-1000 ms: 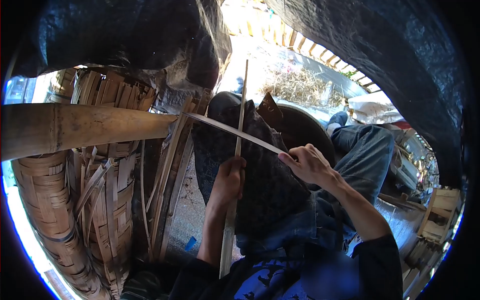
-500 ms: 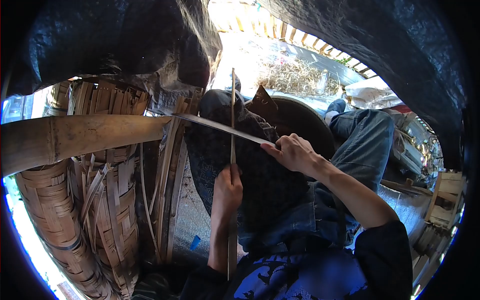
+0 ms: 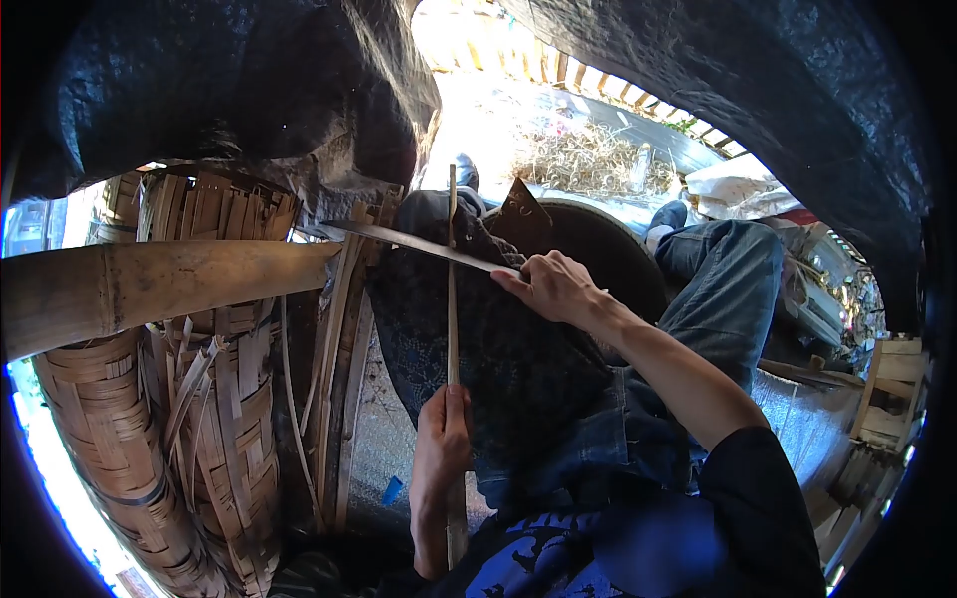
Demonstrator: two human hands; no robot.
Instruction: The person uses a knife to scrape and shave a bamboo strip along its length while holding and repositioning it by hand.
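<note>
My left hand (image 3: 442, 431) is closed round a thin bamboo strip (image 3: 453, 324), which runs from near my shirt up past my knee. My right hand (image 3: 555, 286) grips a long-bladed knife (image 3: 427, 246); its handle is hidden in my fist. The blade lies across the strip's upper part, its tip pointing left toward a thick bamboo pole. Whether the edge bites into the strip I cannot tell. Under both lies a dark patterned cloth (image 3: 503, 399) spread over my thigh.
The thick bamboo pole (image 3: 169, 284) juts in from the left. Woven bamboo baskets (image 3: 100, 439) with loose strips stand below it. Dark sheeting (image 3: 229, 90) hangs overhead. Beyond my legs, a pile of shavings (image 3: 578, 159) lies in bright light. A wooden crate (image 3: 890, 389) is at right.
My left hand has drawn down toward my body, and the strip has slid down with it. The knife and right hand have shifted slightly left and up.
</note>
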